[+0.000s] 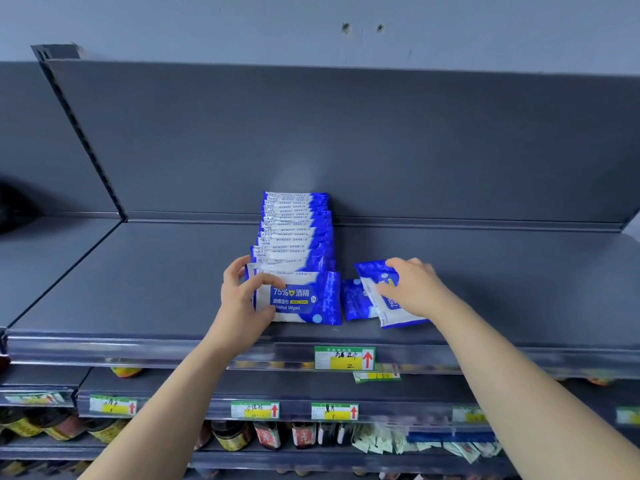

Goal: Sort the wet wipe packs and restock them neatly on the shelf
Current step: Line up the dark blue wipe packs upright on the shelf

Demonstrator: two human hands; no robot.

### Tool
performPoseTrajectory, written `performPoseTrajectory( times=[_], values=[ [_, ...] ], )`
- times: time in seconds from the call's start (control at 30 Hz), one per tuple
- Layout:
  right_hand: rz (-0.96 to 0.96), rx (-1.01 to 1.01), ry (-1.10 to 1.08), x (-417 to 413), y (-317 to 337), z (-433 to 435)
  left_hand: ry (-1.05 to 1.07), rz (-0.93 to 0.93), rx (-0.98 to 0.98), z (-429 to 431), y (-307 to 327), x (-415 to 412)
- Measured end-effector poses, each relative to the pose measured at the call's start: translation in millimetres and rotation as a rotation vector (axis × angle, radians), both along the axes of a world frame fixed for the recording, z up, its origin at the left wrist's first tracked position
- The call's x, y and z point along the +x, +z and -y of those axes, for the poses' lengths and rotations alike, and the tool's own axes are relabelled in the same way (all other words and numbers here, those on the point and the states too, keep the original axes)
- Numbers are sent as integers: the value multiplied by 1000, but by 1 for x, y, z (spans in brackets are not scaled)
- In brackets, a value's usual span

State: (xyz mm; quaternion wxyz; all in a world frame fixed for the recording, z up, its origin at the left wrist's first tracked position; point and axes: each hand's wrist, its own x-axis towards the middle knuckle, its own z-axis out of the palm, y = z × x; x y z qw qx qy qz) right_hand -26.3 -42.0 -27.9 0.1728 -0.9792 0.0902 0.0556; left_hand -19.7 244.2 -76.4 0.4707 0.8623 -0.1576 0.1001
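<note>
Shelf (138, 271) carries upright row of blue wet wipe packs (294, 230), roughly a dozen, running back to rear panel. Left hand (242, 299) grips front pack (304, 299), likely bracing row against toppling. Right hand (412, 289) pinches tilted loose pack (379, 292); second loose pack (353, 299) lies just beside. Two loose, apparently awaiting filing.

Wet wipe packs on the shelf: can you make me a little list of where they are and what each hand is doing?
row of packs: upright, lined up from the shelf front to the back panel
front pack: blue and white, label facing forward
left hand: grips the front pack's left end
right hand: holds the tilted pack
tilted pack: right of the row, leaning over the second loose pack
second loose pack: between row and tilted pack
shelf: grey
price tag: on the shelf edge, red arrow
</note>
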Motion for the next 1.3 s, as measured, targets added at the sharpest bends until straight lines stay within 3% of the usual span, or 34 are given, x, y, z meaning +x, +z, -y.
performPoseTrajectory(
  times=[0.07, 0.27, 0.43, 0.57, 0.73, 0.8, 0.9, 1.03, 1.13, 1.2, 1.3],
  values=[
    [1, 41, -17, -3, -3, 4, 37, -4, 7, 3, 0, 0],
    [108, 410, -103, -2, 3, 10, 204, 28, 110, 13, 5, -3],
    [159, 870, -125, -11, 22, 2, 338, 79, 255, 17, 7, -5],
    [90, 1117, -54, -18, 20, -22, 220, 54, 152, 12, 7, -9],
    [43, 1133, -70, -17, -1, -49, 96, -217, -24, 10, 15, -16],
    [21, 1056, -52, -16, -9, -61, 137, -219, 16, 13, 13, -13],
    [87, 637, 46, -18, -12, -67, 198, -211, 55, 16, 14, -7],
    [256, 321, 4, -9, -7, -36, 193, -269, -17, 7, 20, -4],
    [2, 21, 95, 0, -9, -6, 182, -294, -42, 4, 24, -1],
    [-122, 16, 92, 2, -8, 0, 161, -296, -3, 4, 26, 0],
    [-153, -37, 96, 5, 1, 3, 133, -290, 15, 2, 26, 2]
  ],
)
